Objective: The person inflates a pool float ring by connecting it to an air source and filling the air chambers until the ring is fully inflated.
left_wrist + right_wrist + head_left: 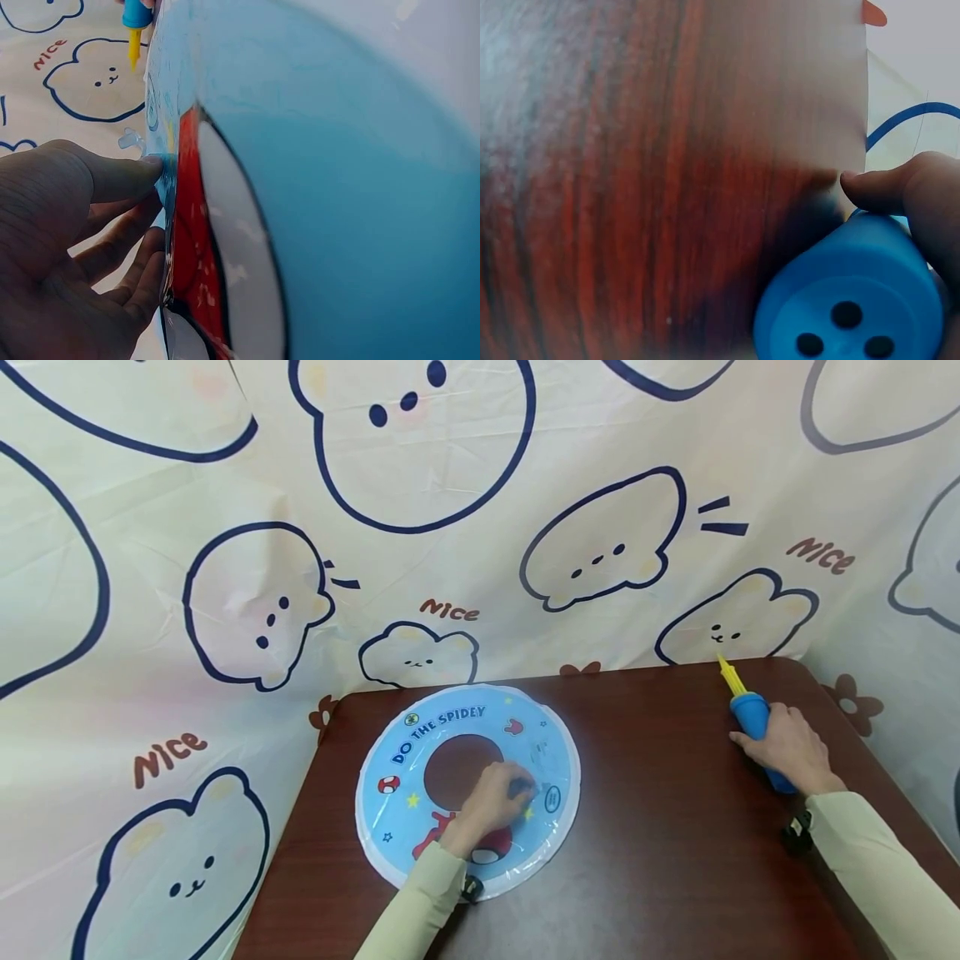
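A light blue inflatable swim ring (555, 743) with cartoon prints and a white edge lies on the table. The left hand (501, 797) is over its inner right side, thumb and fingertips pinching the vinyl in the left wrist view. Close by those fingertips a small clear valve (131, 141) sticks up from the ring. On the right, the right hand (795, 747) grips a blue hand pump (750, 714) whose yellow nozzle (731, 677) points away toward the wall. The right wrist view shows the pump's round end (847, 322) with three dark holes, the thumb along its side.
The dark brown wooden table (637, 860) reaches back to a cream cloth (465, 560) printed with cartoon bears. Its right edge runs close beside the right arm. Both forearms wear pale sleeves (870, 860) with dark bands at the wrists.
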### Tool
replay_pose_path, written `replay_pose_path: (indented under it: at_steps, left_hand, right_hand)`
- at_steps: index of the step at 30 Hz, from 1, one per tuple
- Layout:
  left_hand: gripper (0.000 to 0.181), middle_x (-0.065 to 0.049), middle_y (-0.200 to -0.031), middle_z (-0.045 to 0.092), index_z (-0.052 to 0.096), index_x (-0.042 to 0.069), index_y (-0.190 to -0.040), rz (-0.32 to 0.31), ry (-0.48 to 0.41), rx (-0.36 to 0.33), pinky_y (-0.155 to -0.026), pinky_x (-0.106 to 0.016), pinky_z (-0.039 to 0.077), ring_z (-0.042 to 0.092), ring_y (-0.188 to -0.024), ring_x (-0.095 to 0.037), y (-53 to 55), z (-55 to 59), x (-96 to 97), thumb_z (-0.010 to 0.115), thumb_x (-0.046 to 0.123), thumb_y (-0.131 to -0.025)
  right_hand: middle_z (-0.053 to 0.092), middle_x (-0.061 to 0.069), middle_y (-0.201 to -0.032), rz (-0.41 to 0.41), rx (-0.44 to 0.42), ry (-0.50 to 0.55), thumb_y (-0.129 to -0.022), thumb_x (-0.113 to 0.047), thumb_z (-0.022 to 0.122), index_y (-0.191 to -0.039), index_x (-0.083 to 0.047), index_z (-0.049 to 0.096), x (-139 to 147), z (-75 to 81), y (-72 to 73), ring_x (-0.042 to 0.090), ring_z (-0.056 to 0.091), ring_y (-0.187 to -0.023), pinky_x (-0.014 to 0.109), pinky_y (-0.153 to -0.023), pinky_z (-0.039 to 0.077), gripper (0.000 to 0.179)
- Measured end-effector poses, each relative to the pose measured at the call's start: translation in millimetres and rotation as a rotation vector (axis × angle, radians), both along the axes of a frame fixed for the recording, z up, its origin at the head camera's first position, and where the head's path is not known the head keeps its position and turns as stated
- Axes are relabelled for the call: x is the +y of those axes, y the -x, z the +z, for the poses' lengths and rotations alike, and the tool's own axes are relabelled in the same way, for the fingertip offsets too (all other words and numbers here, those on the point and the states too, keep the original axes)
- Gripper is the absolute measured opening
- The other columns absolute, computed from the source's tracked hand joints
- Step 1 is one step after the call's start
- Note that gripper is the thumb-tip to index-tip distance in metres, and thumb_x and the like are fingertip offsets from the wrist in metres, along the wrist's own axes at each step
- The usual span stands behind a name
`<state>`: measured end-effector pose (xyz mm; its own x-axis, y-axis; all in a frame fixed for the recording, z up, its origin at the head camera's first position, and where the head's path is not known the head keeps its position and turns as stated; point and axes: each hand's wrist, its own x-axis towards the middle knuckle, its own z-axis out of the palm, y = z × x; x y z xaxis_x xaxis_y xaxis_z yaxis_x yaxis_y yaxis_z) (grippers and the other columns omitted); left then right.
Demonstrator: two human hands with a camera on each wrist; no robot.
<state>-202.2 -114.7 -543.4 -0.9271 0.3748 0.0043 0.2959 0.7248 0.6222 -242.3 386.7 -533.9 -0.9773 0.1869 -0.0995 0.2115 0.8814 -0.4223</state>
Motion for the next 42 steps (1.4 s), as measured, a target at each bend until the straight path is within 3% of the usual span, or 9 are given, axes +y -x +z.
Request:
replay_pose_path:
  at_steps: [14,29,37,42]
  left_hand:
    - [0.026,0.008,-0.124,0.073,0.077,0.023,-0.126,-0.009,0.0,0.017,-0.108,-0.045,0.057,0.066,-0.115,-0.014,2.3,-1.6,-0.2,0.077,0.026,-0.1]
    - [0.028,0.008,-0.124,0.072,0.076,0.023,-0.127,-0.016,0.012,0.023,-0.108,-0.045,0.057,0.063,-0.115,-0.014,3.0,-1.2,-0.6,0.076,0.028,-0.1]
    - [0.028,0.007,-0.127,0.072,0.077,0.023,-0.128,-0.008,0.033,0.025,-0.111,-0.047,0.054,0.061,-0.118,-0.016,2.8,-0.9,0.1,0.076,0.029,-0.1]
    - [0.028,0.007,-0.127,0.072,0.077,0.023,-0.127,-0.003,0.045,0.029,-0.111,-0.047,0.054,0.061,-0.118,-0.016,2.0,-0.9,1.1,0.076,0.029,-0.1]
  right_hand:
    - [0.041,0.046,-0.125,0.064,-0.008,0.012,-0.096,-0.038,0.075,-0.143,0.027,0.03,6.5,2.8,-2.6,0.061,0.051,-0.099,0.079,-0.082,0.05,0.092]
    - [0.049,0.045,-0.125,0.192,-0.012,0.0,-0.093,-0.033,0.078,-0.143,0.022,0.033,0.4,24.2,-7.0,0.057,0.056,-0.098,0.078,-0.08,0.052,0.087]
    - [0.055,0.044,-0.126,0.288,-0.012,0.009,-0.093,-0.044,0.081,-0.144,0.017,0.038,-14.5,32.0,-11.4,0.054,0.061,-0.098,0.076,-0.082,0.055,0.091]
    - [0.062,0.039,-0.124,0.379,0.016,-0.012,-0.09,-0.039,0.086,-0.143,0.012,0.045,-30.4,40.8,-17.7,0.047,0.064,-0.095,0.071,-0.08,0.058,0.084]
